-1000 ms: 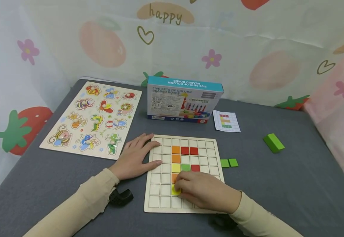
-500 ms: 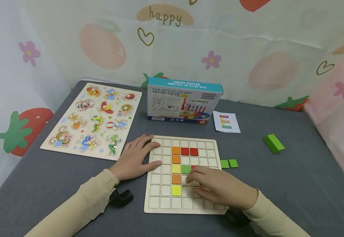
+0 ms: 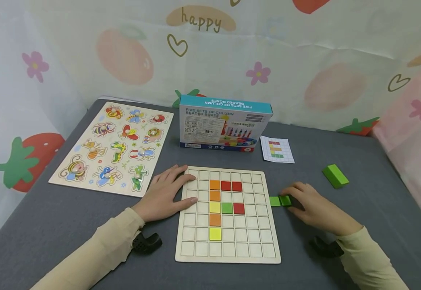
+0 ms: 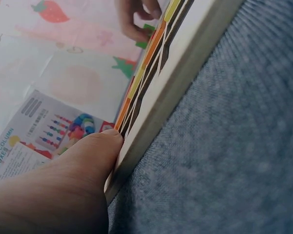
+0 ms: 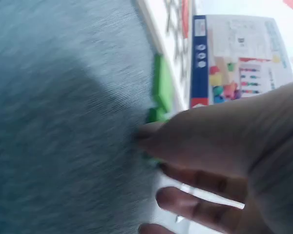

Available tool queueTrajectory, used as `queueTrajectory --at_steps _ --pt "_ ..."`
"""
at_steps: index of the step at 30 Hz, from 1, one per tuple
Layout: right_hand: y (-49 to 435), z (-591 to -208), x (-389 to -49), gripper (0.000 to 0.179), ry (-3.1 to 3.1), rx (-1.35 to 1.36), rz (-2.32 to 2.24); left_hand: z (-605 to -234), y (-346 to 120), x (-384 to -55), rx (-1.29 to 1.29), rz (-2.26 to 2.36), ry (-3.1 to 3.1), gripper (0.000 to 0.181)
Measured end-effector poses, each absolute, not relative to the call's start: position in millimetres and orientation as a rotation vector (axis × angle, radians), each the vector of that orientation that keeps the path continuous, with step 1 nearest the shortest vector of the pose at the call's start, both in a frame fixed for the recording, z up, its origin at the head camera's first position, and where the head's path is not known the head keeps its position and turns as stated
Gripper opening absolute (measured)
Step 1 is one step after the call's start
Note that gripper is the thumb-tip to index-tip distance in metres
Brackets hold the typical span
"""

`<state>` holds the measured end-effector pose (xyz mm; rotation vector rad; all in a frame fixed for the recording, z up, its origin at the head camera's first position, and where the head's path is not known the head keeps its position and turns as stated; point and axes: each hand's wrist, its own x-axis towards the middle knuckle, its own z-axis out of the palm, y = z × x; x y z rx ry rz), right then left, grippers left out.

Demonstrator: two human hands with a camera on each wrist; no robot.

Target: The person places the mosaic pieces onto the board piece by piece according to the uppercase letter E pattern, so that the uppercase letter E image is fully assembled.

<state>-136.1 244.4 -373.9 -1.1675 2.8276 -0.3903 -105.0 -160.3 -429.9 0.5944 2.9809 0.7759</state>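
A wooden grid board [image 3: 202,250] lies on the table, with several coloured square tiles in its cells: orange, red, yellow and one green tile [image 3: 227,208]. My left hand [image 3: 164,195] rests on the board's left edge, fingers and thumb stretched out; in the left wrist view the thumb [image 4: 95,151] lies on the rim. Right of the board, my right hand [image 3: 317,207] pinches a small green tile [image 3: 285,200] between thumb and fingers, and the tile looks slightly tilted. Beside it another green tile [image 3: 274,201] lies against the board's edge.
A green block [image 3: 335,176] lies farther right. Behind the board are a pattern card [image 3: 277,149] and an upright printed box [image 3: 226,125]. An insect picture puzzle [image 3: 114,147] lies at the left, and a printed cloth hangs behind the table.
My right hand has moved from the board's lower middle to the green tiles at its right and taken hold of one. The yellow tile stays in its cell. My left hand has kept its place.
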Motion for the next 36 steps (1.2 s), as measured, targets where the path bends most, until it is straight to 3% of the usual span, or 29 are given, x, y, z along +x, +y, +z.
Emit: queueTrajectory --at_steps 21,36 --pt "242 -367 -127 0.027 2.898 -0.978 -0.402 -427 -160 -104 0.587 0.773 2.975 0.065" --pt "179 -355 -97 0.021 2.689 -1.489 -0.484 -427 -159 -104 0.586 0.783 2.972 0.064"
